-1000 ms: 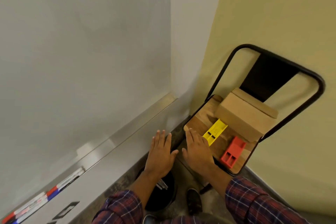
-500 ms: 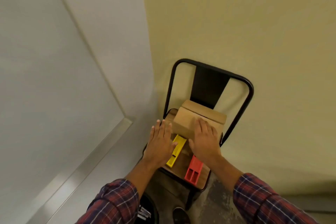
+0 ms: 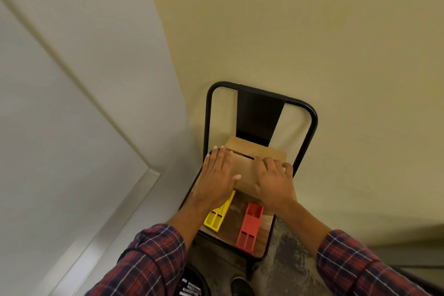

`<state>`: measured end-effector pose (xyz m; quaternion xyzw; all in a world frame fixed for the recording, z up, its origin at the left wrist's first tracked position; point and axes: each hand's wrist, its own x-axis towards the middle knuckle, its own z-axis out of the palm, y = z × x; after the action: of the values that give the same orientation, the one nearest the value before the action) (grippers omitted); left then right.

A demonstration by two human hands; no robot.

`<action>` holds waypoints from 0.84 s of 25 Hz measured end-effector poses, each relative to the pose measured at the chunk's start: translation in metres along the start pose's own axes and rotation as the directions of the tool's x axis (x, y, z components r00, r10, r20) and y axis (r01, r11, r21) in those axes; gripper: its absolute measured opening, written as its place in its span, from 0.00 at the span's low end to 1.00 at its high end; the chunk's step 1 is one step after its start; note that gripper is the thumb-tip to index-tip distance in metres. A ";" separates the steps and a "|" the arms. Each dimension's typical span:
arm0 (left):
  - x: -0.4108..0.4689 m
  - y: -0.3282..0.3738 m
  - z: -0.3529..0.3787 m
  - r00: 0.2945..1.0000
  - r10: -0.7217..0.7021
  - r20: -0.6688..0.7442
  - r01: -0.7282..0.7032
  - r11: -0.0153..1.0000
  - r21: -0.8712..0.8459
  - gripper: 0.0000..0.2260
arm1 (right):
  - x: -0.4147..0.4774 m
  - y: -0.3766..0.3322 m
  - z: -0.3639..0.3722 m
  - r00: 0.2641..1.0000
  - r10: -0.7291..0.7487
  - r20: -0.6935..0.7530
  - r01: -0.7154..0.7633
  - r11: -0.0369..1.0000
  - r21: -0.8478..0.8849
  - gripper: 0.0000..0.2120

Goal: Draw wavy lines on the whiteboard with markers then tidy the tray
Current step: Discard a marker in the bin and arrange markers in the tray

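A person in a plaid shirt bends over a chair in the corner of a room, with the drawing not yet begun. At far left the whiteboard [image 3: 36, 151] shows no wavy line on the part in view. No marker can be made out on the metal ledge [image 3: 108, 228] along its lower edge. At the bottom of the frame a black container [image 3: 195, 279] holds a few small pale items (possibly markers, too small to tell).

The left hand [image 3: 216, 180] lies flat on the near left corner of a cardboard box [image 3: 249, 163], fingers straight and together, thumb out, gripping nothing. Below its wrist a yellow tray [image 3: 213, 220] sits on the wooden seat, its far end hidden under the hand. A red tray [image 3: 249, 227] lies near it but apart, reaching the seat's front edge. The right hand [image 3: 276, 180] rests on the box's right side, fingers lightly bent over the top, with no firm grasp visible. The box stands at the back of the seat of a black metal chair [image 3: 312, 118] set against the cream wall.

Judged from this, the task is at its very opening. Neither hand has a marker, the wavy lines are all left to draw, and tidying the tray comes after that. The box looks like the thing about to be opened or lifted, perhaps to reach supplies.
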<state>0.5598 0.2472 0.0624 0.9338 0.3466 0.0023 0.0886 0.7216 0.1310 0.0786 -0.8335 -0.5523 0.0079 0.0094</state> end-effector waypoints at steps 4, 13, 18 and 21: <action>0.012 0.008 -0.017 0.999 0.042 -0.012 -0.042 0.998 -0.043 0.35 | -0.018 -0.006 -0.004 0.994 -0.032 -0.109 0.044 0.993 0.105 0.27; 0.034 0.021 -0.012 0.986 -0.029 0.166 0.030 1.000 -0.002 0.27 | -0.052 -0.017 0.004 0.953 -0.252 0.165 0.193 0.932 0.307 0.30; 0.028 0.027 0.007 0.986 -0.044 0.162 0.029 0.996 0.089 0.29 | -0.025 -0.003 0.007 0.963 -0.234 0.134 0.175 0.921 0.349 0.19; 0.034 0.028 0.011 0.980 -0.096 0.176 0.087 0.995 0.057 0.29 | -0.003 0.007 0.003 0.931 -0.308 0.195 0.261 0.937 0.234 0.23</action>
<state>0.6046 0.2470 0.0543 0.9151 0.3799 -0.0942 0.0966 0.7271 0.1257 0.0754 -0.7324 -0.6613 0.1590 0.0321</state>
